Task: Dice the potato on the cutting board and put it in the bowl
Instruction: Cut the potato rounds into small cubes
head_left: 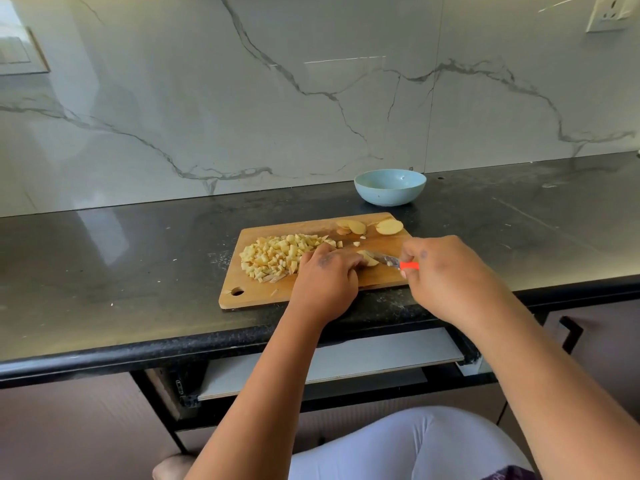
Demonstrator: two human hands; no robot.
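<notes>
From the head camera, a wooden cutting board (346, 289) lay on the dark tabletop (104, 271), its hanging hole at the near left corner. A heap of diced potato (277, 254) covered the left half of the board. Along the far edge lay a few potato slices (389, 226), near the right corner.

The left hand (325, 275) rested on the middle of the board with its fingers curled down over a potato piece (369, 259), holding it in place. The right hand (446, 275) gripped a knife (388, 260) by its orange handle, fingers wrapped round it, and the blade pointed left and touched the held piece just beside the left fingertips.

A light blue bowl (390, 194) stood on the tabletop beyond the far right corner of the board, close to the marble wall (242, 98); no potato could be seen inside it from this angle. A wall socket (609, 12) showed at the top right.
</notes>
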